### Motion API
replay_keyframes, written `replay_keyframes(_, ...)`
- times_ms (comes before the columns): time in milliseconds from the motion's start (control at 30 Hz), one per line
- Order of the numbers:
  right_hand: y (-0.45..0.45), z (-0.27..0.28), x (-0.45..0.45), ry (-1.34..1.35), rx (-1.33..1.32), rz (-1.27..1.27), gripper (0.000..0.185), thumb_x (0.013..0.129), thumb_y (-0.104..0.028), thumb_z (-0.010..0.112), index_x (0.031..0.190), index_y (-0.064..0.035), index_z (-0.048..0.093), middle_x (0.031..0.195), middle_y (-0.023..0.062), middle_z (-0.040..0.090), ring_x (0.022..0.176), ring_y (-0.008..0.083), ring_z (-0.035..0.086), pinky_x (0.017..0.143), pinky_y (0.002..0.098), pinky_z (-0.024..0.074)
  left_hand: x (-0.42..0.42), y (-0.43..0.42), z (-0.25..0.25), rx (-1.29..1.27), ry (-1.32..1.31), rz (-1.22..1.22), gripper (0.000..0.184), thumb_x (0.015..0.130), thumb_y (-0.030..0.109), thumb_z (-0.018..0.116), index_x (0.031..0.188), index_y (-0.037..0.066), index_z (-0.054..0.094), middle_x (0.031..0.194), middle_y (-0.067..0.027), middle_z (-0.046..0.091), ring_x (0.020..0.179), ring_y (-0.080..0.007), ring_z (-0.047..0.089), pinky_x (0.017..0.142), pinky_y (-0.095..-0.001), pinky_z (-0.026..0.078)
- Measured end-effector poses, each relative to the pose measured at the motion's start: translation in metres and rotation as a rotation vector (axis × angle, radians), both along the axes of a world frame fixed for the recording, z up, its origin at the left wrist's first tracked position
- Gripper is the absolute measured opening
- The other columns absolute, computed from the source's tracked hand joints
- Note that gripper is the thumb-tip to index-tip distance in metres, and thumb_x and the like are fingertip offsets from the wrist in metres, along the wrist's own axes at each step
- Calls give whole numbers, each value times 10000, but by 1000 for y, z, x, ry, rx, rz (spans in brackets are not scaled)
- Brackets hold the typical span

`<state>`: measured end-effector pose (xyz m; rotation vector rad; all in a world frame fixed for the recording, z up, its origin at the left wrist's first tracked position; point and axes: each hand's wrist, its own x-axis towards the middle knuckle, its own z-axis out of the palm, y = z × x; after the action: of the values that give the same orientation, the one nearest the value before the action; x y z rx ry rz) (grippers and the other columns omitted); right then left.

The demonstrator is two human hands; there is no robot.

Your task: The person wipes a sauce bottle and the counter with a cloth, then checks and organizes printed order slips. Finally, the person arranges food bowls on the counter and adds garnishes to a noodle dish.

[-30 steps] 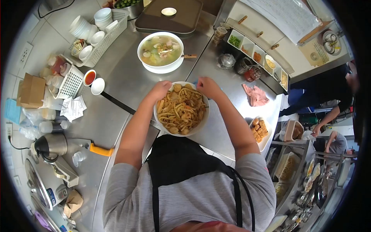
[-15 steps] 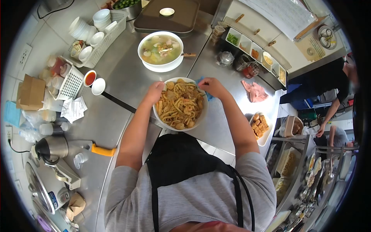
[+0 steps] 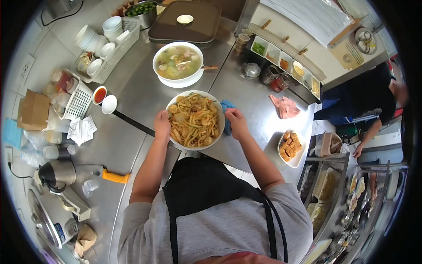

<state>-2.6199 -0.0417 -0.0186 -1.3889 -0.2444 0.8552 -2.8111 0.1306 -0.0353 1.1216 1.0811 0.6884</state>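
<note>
A white bowl of noodles (image 3: 195,119), mixed with round pieces and greens, is in front of my apron. My left hand (image 3: 162,125) is closed on its left rim, thumb up. At its right side my right hand (image 3: 237,124) is closed on a crumpled blue cloth (image 3: 227,115), which lies against the bowl; whether those fingers also grip the rim I cannot tell. Beyond stands a white bowl of soup (image 3: 178,64) on a white plate (image 3: 181,82), with a wooden-looking handle (image 3: 210,67) beside it.
A dish of golden fried cubes (image 3: 290,147) and a pink cloth (image 3: 285,107) lie right. Topping containers (image 3: 285,61) line the wall. On the left are a red sauce cup (image 3: 100,94), an orange-handled knife (image 3: 116,176) and a kettle (image 3: 57,171). Another person (image 3: 369,97) stands far right.
The noodle bowl has shifted slightly left. My right hand has come down along its right side, and the blue cloth has moved toward me with it. My left hand is lower on the rim.
</note>
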Motion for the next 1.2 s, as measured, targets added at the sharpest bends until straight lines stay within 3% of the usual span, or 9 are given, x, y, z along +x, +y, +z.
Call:
replay_keyframes(133, -11, 30, 52, -40, -158, 165, 101, 747, -94, 554, 831, -38, 546, 732, -11, 526, 646, 69, 462, 599, 206, 393, 0, -16, -6, -25, -73, 132, 262, 858, 195, 380, 973, -19, 480, 891, -87, 525, 791, -145, 503, 694, -279, 415)
replay_keyframes(233, -15, 89, 111, -638, -552, 623, 155, 712, -165, 566, 769, -26, 606, 672, 60, 589, 630, 121, 547, 568, 246, 428, 4, -22, -2, -104, -135, 207, 295, 857, 199, 383, 1049, -16, 447, 976, -98, 506, 865, -161, 492, 745, -280, 404)
replay_keyframes(267, -15, 48, 167, -1039, -276, 598, 165, 701, -165, 572, 774, -21, 609, 681, 99, 598, 624, 184, 571, 578, 279, 442, 5, -24, 1, -142, -155, 225, 310, 857, 201, 384, 1074, -15, 436, 1004, -101, 498, 893, -167, 487, 766, -281, 399)
replay_keyframes(400, 45, 104, 226, -966, -516, 66, 171, 690, -184, 536, 719, -33, 610, 668, 126, 600, 554, 224, 575, 539, 311, 439, 5, -31, 27, -89, -113, 198, 299, 863, 205, 355, 1055, -4, 450, 984, -89, 506, 902, -153, 476, 802, -266, 372)
replay_keyframes(500, 93, 91, 290, -1074, -752, 197, 215, 697, -182, 532, 829, -29, 604, 630, 114, 577, 603, 178, 580, 547, 290, 452, 3, -29, 11, -61, -120, 251, 317, 859, 209, 366, 1077, -9, 439, 995, -89, 504, 909, -151, 472, 808, -264, 367)
replay_keyframes(600, 131, 43, 345, -1758, -994, 384, 252, 658, -215, 545, 793, -11, 605, 704, 175, 587, 710, 274, 581, 636, 354, 457, 3, -28, 15, -88, -134, 268, 333, 850, 214, 384, 1085, -15, 442, 1007, -90, 502, 938, -153, 458, 827, -258, 350)
replay_keyframes(933, 161, 13, 355, -1515, -1006, 235, 219, 672, -185, 538, 725, 18, 600, 828, 215, 573, 794, 320, 560, 728, 392, 436, -6, -22, -1, -77, -99, 208, 344, 838, 233, 409, 1066, -17, 468, 1004, -79, 525, 944, -161, 473, 849, -278, 346)
replay_keyframes(1133, 149, 25, 376, -1764, -861, 242, 165, 690, -116, 527, 753, 22, 589, 765, 197, 583, 730, 288, 577, 631, 364, 463, -5, -22, -4, -112, -153, 219, 367, 846, 243, 397, 1082, -32, 451, 1015, -96, 511, 954, -154, 446, 845, -258, 339)
replay_keyframes(1200, 137, 55, 363, -658, -552, 106, 151, 731, -117, 539, 841, -23, 580, 633, 35, 540, 600, 89, 525, 536, 185, 435, -8, -20, -14, -66, -89, 230, 354, 844, 244, 396, 1058, -27, 477, 999, -91, 519, 937, -152, 454, 837, -252, 338)
